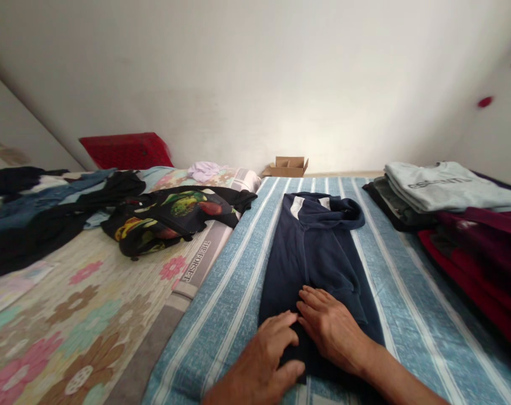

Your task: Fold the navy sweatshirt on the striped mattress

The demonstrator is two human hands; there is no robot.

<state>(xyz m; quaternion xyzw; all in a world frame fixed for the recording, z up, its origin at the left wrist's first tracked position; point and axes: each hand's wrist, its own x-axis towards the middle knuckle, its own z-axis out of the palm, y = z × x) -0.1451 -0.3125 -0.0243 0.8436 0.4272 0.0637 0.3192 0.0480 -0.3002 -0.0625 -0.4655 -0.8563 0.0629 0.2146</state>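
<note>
A navy blue garment (318,247) lies folded into a long strip on the blue striped sheet (234,281), its collar end pointing away from me. My left hand (266,360) rests flat on the near left part of it, fingers stretched out. Beside it, my right hand (331,326) lies flat on the near end of the strip, fingers together and pointing left. Neither hand grips the cloth.
Folded clothes are stacked at the right: a pale grey shirt (444,185) over dark ones, and dark red garments (483,253). Loose dark clothes (171,216) lie heaped on the floral sheet (69,332) to the left. A small cardboard box (288,166) stands by the far wall.
</note>
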